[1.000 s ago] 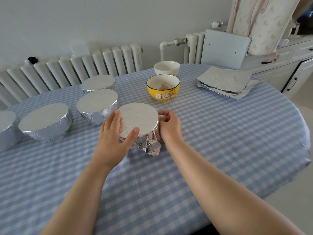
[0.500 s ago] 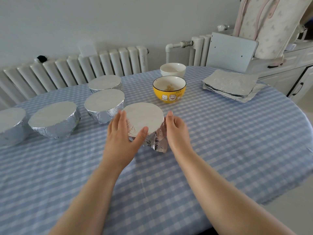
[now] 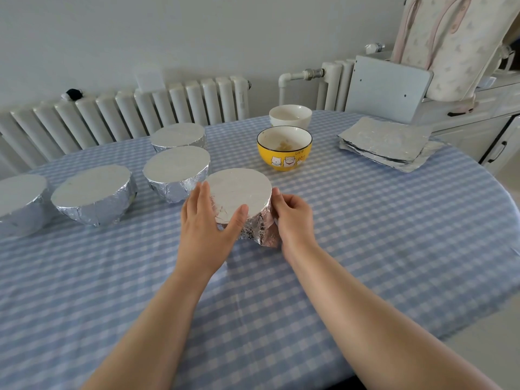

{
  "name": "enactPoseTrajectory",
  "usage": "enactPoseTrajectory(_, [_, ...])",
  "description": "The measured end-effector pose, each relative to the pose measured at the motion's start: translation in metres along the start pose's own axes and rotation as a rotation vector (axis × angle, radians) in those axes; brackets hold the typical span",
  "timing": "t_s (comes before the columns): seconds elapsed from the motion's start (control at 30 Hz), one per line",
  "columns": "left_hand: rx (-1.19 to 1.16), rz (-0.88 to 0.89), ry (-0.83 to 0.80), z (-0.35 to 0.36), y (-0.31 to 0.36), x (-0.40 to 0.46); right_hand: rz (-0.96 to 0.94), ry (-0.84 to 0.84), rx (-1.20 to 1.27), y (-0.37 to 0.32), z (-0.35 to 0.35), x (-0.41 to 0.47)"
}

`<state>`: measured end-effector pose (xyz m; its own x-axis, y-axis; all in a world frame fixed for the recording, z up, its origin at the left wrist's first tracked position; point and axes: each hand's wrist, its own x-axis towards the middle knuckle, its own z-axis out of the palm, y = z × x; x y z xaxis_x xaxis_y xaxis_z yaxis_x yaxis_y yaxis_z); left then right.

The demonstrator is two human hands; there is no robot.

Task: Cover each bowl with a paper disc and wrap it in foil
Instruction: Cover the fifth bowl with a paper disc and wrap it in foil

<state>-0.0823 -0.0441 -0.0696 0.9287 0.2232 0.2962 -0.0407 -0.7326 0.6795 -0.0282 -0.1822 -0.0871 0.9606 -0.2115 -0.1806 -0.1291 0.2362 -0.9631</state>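
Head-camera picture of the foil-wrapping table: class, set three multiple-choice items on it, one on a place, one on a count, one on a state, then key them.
1. Where does the foil stack lie?
A. far right of the table
B. beside the left hand
C. on the radiator

2. How many bowls stand unwrapped?
A. none
B. two
C. five

3. What state is the bowl between the hands in?
A. bare
B. upside down
C. foil-covered, being pressed

Key: 1 A, it lies near the table's far right edge. 2 B, only the yellow bowl and white bowl are open. 3 C, the left hand and right hand grip the wrapped bowl.
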Motion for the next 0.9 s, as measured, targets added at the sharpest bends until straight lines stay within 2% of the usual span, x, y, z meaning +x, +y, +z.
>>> enactPoseTrajectory(0.37, [-0.024,-0.012,0.015,0.000,-0.004,0.004,-0.044,0.014,0.029,-0.003,0.008,0.006])
enactPoseTrajectory(0.73, [0.042,0.017,0.003,0.004,0.001,0.001,0.116,0.007,-0.002,-0.008,0.003,0.020])
enactPoseTrajectory(0.83, [0.040,0.019,0.005,0.004,0.002,0.001,0.081,0.014,-0.043,-0.007,0.004,0.020])
enactPoseTrajectory(0.9, [0.038,0.016,0.004,0.004,0.002,0.001,-0.032,0.045,-0.157,-0.006,0.003,0.019])
